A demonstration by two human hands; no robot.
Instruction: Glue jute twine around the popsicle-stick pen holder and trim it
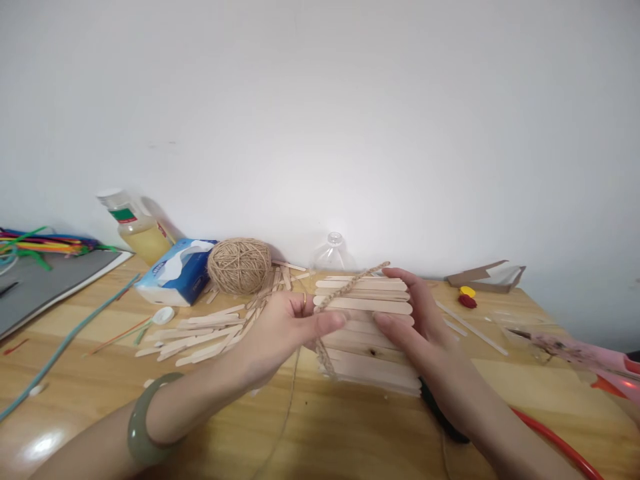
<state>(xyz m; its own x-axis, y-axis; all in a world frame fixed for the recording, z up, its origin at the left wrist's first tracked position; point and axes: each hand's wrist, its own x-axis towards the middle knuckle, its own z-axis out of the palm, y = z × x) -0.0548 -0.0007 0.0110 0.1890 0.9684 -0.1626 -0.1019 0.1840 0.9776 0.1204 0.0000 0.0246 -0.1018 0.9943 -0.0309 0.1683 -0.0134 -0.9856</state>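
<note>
Panel (pixel 363 331) of flat wooden sticks is held above the table (pixel 215 427) between the left hand (pixel 293 327) and right hand (pixel 425 327), each pinching a side, thumb on its face; the fingers behind are largely hidden. A braided cord (pixel 350 288) slants across it, perhaps attached. A twine ball (pixel 240 265) sits beside the tissue box (pixel 195 287).

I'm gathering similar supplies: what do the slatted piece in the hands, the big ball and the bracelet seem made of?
The slatted piece looks like bare wood: pale, matte, with a dark knot-like spot. The big ball is probably jute twine: dull tan, rough, its wound strands showing. The bracelet looks smooth and polished, greyish green; stone, glass or plastic could fit.
</note>
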